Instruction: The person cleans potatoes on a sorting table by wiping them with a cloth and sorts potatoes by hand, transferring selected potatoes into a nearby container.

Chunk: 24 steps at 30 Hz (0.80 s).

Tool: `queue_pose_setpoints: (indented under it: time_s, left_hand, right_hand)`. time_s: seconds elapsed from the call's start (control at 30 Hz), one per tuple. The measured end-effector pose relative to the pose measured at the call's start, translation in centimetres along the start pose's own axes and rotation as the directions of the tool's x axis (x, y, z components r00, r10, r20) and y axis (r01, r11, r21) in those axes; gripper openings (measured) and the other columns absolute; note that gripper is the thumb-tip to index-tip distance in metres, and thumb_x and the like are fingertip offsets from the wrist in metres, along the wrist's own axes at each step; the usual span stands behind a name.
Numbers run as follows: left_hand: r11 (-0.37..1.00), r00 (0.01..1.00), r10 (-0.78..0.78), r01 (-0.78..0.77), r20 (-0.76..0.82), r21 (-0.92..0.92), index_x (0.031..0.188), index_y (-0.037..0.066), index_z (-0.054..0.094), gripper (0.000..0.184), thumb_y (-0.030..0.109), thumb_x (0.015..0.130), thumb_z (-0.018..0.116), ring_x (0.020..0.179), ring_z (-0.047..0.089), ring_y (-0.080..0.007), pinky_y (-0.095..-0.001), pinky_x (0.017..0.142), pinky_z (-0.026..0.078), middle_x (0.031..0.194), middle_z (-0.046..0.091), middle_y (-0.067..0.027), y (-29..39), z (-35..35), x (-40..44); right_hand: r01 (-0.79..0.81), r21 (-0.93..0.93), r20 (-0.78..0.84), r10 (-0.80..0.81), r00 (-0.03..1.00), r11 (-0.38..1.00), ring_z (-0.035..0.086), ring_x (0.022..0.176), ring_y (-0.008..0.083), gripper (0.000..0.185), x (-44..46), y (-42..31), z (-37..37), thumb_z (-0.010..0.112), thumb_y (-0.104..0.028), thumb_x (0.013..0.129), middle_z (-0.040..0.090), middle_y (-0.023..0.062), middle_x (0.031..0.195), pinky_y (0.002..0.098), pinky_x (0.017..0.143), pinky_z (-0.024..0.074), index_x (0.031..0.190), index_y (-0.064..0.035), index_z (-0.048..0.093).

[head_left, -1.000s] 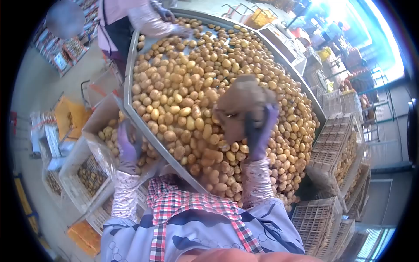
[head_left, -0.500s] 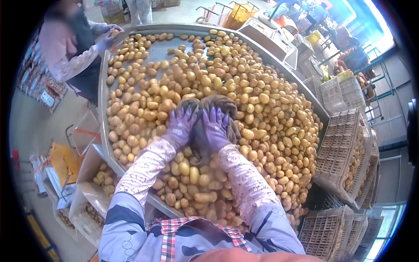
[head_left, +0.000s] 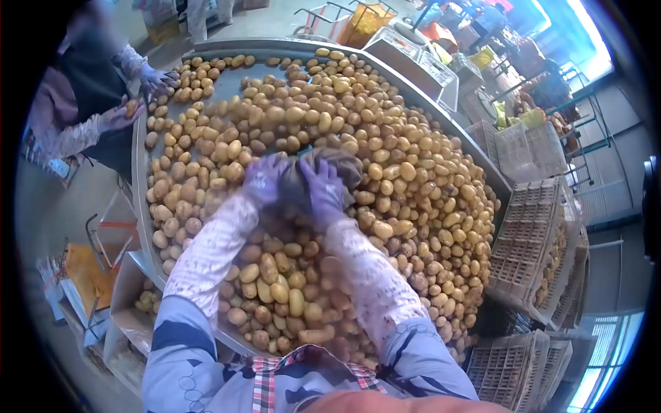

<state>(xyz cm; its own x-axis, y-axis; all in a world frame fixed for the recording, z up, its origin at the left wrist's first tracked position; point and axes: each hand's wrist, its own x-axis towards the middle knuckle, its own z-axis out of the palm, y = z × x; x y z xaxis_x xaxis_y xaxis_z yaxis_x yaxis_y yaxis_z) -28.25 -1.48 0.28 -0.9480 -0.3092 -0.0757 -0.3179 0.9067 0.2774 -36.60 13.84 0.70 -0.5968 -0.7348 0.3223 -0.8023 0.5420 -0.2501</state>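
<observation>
Here's the table (head_left: 234,86), dead centre, potatoes (head_left: 427,199) spread across it, packed closest on the right, a bare patch at the far left. Amid them sits the cloth (head_left: 341,167), left hand (head_left: 263,180) to its left, right hand (head_left: 323,189) on its near side, more potatoes between the forearms. At the far left corner, another person (head_left: 93,89) stands beside the edge. Outside the near left edge, a box (head_left: 131,313) holds potatoes; along the right, stacked crates (head_left: 520,237) hold some too. Beyond the far edge, a bin (head_left: 406,72).
</observation>
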Motion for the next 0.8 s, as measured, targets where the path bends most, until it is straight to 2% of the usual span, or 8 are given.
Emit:
queue_pose_setpoints:
  time_s: [0.2, 0.43, 0.47, 0.57, 0.67, 0.7, 0.77, 0.8]
  left_hand:
    - [0.88, 0.855, 0.393, -0.456, -0.34, -0.129, 0.105, 0.016, 0.065, 0.036, 0.013, 0.069, 0.066, 0.094, 0.061, -0.0342, -0.0413, 0.082, 0.049, 0.101, 0.061, -0.0146, 3.7, 0.1, -10.3]
    - [0.885, 0.747, 0.407, -0.466, -0.525, 0.023, 0.098, 0.016, 0.068, 0.028, 0.016, 0.069, 0.067, 0.088, 0.059, -0.0269, -0.0394, 0.077, 0.045, 0.094, 0.061, -0.0053, 8.4, -13.7, -18.4]
    - [0.932, 0.799, 0.317, -0.361, -0.511, 0.014, 0.097, 0.012, 0.068, 0.03, 0.019, 0.068, 0.071, 0.091, 0.06, -0.0269, -0.0385, 0.08, 0.045, 0.097, 0.062, -0.0059, 9.1, -14.8, -19.8]
    - [0.974, 0.871, 0.226, -0.185, -0.437, 0.134, 0.132, 0.009, 0.051, 0.075, 0.034, 0.067, 0.078, 0.118, 0.046, -0.0411, -0.0502, 0.1, 0.036, 0.131, 0.048, -0.0223, 7.8, -11.1, -22.5]
    - [0.973, 0.978, 0.205, -0.208, 0.032, 0.097, 0.148, 0.009, 0.026, 0.1, 0.056, 0.072, 0.068, 0.14, 0.016, -0.0495, -0.0586, 0.111, 0.017, 0.152, 0.019, -0.0275, 9.8, -5.4, -24.0]
    - [0.969, 0.968, 0.245, -0.246, 0.053, 0.0, 0.146, 0.009, 0.032, 0.094, 0.059, 0.073, 0.066, 0.141, 0.011, -0.0499, -0.0618, 0.111, 0.012, 0.153, 0.018, -0.026, 8.9, -1.4, -23.8]
    - [0.74, 0.841, 0.467, -0.202, -0.273, 0.641, 0.142, 0.009, 0.037, 0.091, 0.06, 0.072, 0.064, 0.141, 0.015, -0.0483, -0.0614, 0.112, 0.011, 0.153, 0.02, -0.0243, 6.5, 5.2, -20.0]
    - [0.896, 0.942, 0.315, -0.257, -0.111, 0.361, 0.141, 0.011, 0.04, 0.086, 0.058, 0.073, 0.064, 0.141, 0.016, -0.0469, -0.0605, 0.112, 0.011, 0.154, 0.02, -0.0229, 8.1, 2.2, -18.0]
  right_hand:
    - [-0.201, 0.387, 0.355, 0.056, 0.933, 0.9, 0.063, 0.092, 0.0323, 0.057, -9.5, 0.5, -8.5, 0.078, -0.041, 0.07, 0.063, 0.0158, 0.105, 0.0404, 0.081, 0.0511, 0.113, -0.009, 0.06]
    - [-0.018, 0.634, -0.144, 0.141, 0.979, 0.773, 0.066, 0.082, 0.0221, 0.029, -12.8, 1.0, -26.6, 0.076, -0.01, 0.075, 0.067, 0.0113, 0.091, 0.0327, 0.075, 0.0531, 0.101, -0.0035, 0.066]
    - [-0.021, 0.699, -0.158, 0.183, 0.97, 0.715, 0.062, 0.097, 0.0231, 0.035, -13.7, 0.5, -27.4, 0.074, -0.014, 0.078, 0.063, 0.0151, 0.106, 0.0361, 0.083, 0.0508, 0.11, -0.0046, 0.063]
    - [-0.111, 0.066, -0.182, 0.121, 0.976, 0.992, 0.056, 0.11, 0.028, 0.045, -15.2, -1.0, -25.6, 0.069, -0.001, 0.078, 0.057, 0.0159, 0.119, 0.0411, 0.093, 0.046, 0.12, -0.0024, 0.053]
    - [-0.189, 0.242, 0.2, 0.141, 0.97, 0.952, 0.026, 0.138, 0.0388, 0.058, -19.0, 0.1, -13.9, 0.053, -0.008, 0.086, 0.034, 0.0191, 0.146, 0.055, 0.111, 0.0204, 0.142, -0.016, 0.038]
    - [-0.092, -0.21, 0.374, 0.167, 0.912, 0.973, 0.024, 0.14, 0.0385, 0.056, -19.5, -1.0, -12.4, 0.048, -0.011, 0.089, 0.033, 0.0184, 0.147, 0.0607, 0.111, 0.0166, 0.143, -0.0208, 0.038]
    - [-0.067, -0.146, 0.313, 0.11, 0.943, 0.987, 0.023, 0.141, 0.0381, 0.052, -17.2, 0.3, -11.0, 0.044, -0.016, 0.091, 0.032, 0.0185, 0.148, 0.066, 0.108, 0.015, 0.142, -0.0247, 0.038]
    - [-0.062, -0.115, 0.289, 0.093, 0.953, 0.991, 0.023, 0.141, 0.0378, 0.05, -16.0, 0.8, -10.3, 0.042, -0.019, 0.092, 0.032, 0.0186, 0.149, 0.0687, 0.106, 0.0142, 0.142, -0.0267, 0.039]
